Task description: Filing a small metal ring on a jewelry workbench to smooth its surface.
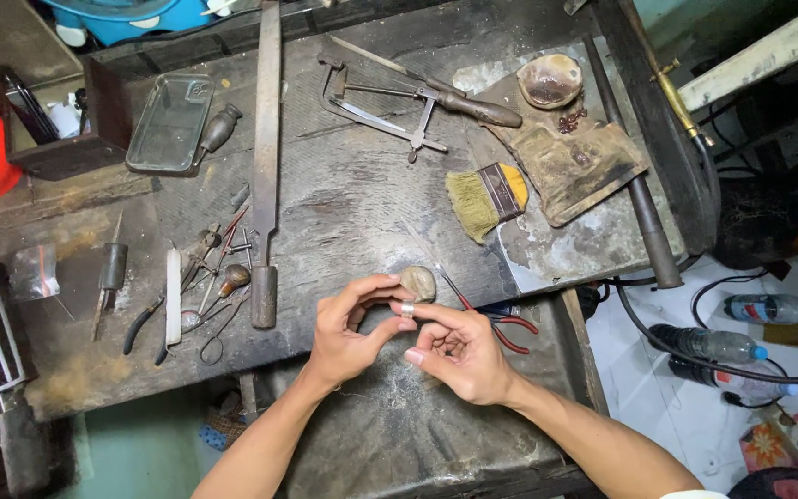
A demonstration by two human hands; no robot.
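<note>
**Small ring held in fingertips over the tabletop edge: drop and snag hazards**

A silver ring (407,310) sits between the two hands, just below a rounded stone-like lump (418,283) at the front edge of the tabletop (353,203). The left hand (348,333) is closed on the ring, thumb and forefinger pinching it from the left; the right hand (459,356) meets it from the right, fingers curled, forefinger touching the band.

Judgement: the grip is fingertip-only. A slip would send the ring onto the dark lower shelf (399,434) beneath the ring, or off it toward the floor, where it would be hard to find.

Red-handled pliers (496,323) lie just right of the ring, near the right hand; a knock could push them off.

Left of the ring, a long flat file (266,157) and a cluster of small hand tools (205,286) lie near; well above the ring are a jeweller's saw (399,106) and a brush (484,199). Loose cables (695,342) trail far right.
</note>
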